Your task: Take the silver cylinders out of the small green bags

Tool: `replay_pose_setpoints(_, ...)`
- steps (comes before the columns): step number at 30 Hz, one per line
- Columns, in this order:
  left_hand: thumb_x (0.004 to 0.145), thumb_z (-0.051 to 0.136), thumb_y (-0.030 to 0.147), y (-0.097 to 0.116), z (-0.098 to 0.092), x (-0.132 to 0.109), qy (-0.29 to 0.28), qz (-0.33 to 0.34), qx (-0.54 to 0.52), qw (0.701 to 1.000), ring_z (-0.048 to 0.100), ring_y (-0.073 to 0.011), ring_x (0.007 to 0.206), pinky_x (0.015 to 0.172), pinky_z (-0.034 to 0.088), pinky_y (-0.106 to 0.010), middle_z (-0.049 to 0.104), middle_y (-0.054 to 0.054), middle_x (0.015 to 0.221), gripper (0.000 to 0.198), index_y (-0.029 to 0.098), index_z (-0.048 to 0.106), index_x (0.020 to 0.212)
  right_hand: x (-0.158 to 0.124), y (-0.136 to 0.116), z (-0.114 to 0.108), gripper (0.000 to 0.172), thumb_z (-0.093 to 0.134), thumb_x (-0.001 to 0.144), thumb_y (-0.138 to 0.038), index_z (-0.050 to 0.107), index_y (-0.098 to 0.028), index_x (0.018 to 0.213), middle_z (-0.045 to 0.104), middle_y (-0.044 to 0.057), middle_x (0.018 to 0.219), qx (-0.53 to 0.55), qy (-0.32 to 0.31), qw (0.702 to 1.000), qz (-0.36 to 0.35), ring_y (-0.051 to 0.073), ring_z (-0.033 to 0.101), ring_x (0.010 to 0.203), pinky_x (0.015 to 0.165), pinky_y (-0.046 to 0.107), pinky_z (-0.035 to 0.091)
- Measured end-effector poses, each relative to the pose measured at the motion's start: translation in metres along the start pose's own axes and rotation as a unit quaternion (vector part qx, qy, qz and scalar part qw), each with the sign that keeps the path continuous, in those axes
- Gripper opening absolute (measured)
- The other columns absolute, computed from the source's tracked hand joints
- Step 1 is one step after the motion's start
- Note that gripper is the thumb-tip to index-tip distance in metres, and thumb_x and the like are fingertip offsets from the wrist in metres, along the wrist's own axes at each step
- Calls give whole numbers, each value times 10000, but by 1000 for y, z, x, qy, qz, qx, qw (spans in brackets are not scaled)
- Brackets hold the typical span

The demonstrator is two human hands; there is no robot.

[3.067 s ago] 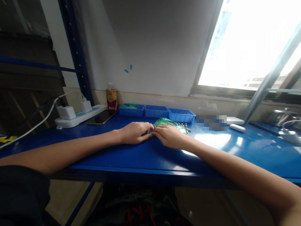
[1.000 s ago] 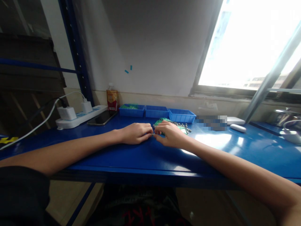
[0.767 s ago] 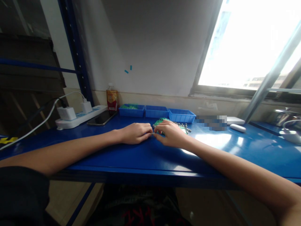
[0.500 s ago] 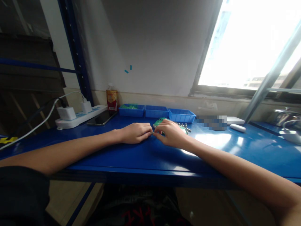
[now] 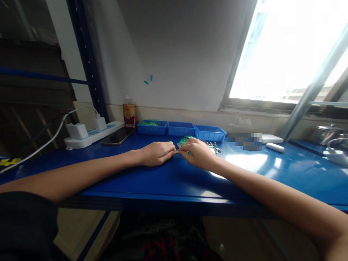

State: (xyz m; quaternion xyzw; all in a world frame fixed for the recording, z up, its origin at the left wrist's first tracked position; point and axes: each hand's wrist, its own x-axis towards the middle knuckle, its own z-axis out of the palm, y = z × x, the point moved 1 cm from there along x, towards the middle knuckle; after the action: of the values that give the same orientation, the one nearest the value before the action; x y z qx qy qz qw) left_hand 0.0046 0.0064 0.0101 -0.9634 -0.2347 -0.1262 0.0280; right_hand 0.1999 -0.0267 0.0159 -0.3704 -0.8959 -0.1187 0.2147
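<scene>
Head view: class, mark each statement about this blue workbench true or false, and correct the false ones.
1. The left hand and right hand meet at the fingertips, next to the green small parts. True.
2. Three blue trays stand in a row near the wall. True.
3. The phone lies right of the trays. False: it lies left of them, by the power strip.
4. The drink bottle lies on its side. False: it stands upright.

We find bare table open all along the near edge, clear lanes outside our left hand and right hand, three trays and a green pile blocking just behind, bottle, phone and power strip crowding far left, white case far right.
</scene>
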Motion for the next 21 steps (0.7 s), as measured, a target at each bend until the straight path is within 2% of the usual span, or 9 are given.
replay_pose_setpoints(9,979,298,325,-1,1,-1,0,1,-10,1000,560,-167,837,772,431,-256,577,-59,964,274,183,533,994,0,1,2,230,564,893,-263,731,-191,752,701,34,717,37,27,999,0,153,565,714,720,251,388)
replay_pose_setpoints(13,985,286,315,-1,1,-2,3,-1,-13,1000,555,-166,842,777,428,-254,569,-63,973,275,180,526,997,0,3,7,281,555,896,-263,698,-173,672,678,37,676,47,34,998,4,149,545,696,735,257,393)
replay_pose_setpoints(21,986,290,308,-1,3,-2,9,1,-18,1000,545,-166,832,779,425,-259,559,-62,951,268,171,521,983,1,4,6,293,550,899,-288,702,-180,674,673,34,674,61,36,997,10,147,547,681,720,262,397)
